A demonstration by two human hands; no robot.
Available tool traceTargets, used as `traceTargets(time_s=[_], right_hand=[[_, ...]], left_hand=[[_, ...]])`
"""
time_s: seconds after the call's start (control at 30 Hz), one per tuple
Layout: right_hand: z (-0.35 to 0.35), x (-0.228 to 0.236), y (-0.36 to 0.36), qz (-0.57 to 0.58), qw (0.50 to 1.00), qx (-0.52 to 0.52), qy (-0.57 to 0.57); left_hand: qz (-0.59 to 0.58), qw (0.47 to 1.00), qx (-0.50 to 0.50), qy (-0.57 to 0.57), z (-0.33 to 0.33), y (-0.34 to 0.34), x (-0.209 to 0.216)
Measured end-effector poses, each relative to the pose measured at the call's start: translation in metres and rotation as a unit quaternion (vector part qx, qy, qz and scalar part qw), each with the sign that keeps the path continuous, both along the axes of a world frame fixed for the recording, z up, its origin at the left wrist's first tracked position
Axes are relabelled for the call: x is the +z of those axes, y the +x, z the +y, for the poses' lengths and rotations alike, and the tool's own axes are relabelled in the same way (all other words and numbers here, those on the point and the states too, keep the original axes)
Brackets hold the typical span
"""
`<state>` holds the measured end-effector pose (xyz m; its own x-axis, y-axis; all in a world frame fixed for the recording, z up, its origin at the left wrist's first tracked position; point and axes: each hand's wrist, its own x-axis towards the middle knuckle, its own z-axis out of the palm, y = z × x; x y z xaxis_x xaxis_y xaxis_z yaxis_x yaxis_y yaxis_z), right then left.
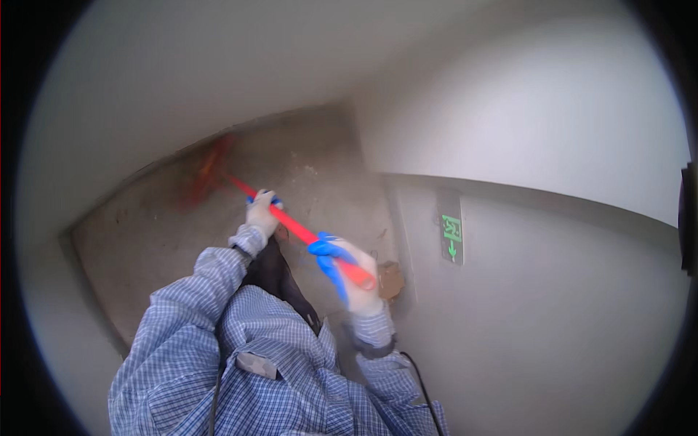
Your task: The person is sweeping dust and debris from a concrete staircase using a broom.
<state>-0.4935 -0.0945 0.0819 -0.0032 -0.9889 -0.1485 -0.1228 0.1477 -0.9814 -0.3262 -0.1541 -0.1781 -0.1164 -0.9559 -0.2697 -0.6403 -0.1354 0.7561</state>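
Observation:
A long red broom handle (pixel 294 227) runs slantwise from near my body up to the far left. Its red broom head (pixel 209 171), smeared by motion, is at the floor near the far wall. My left hand (pixel 263 211), in a white glove with blue coating, is closed around the handle partway down. Closer to me, my right hand (pixel 349 272) wears the same kind of glove and grips the handle near its top end. The hollow end of the handle shows beside that palm.
Grey concrete floor (pixel 145 247) lies between pale walls, with whitish specks and stains. On the right wall is a green exit sign (pixel 451 238) with an arrow. A brown, cardboard-like piece (pixel 391 281) lies by the wall's foot at right. My dark-trousered leg shows below my left hand.

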Motion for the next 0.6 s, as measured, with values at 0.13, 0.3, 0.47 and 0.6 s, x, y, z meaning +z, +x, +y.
traceTargets(time_s=[0.13, 0.3, 0.47, 0.6], right_hand=[[-0.020, 0.051, -0.033, 0.107, 0.990, -0.073, -0.057], [0.011, 0.020, -0.014, 0.117, 0.952, -0.226, -0.168], [0.113, 0.073, -0.013, 0.061, 0.891, -0.450, 0.009], [0.151, 0.131, -0.035, 0.218, 0.895, -0.386, 0.056]], left_hand=[[0.050, 0.978, -0.201, -0.024, -0.058, -0.125, 0.045], [-0.039, 0.917, -0.398, -0.015, -0.097, -0.127, 0.082], [-0.055, 0.868, -0.494, -0.015, 0.030, -0.162, 0.065], [0.176, 0.858, -0.478, 0.075, 0.152, -0.216, 0.109]])
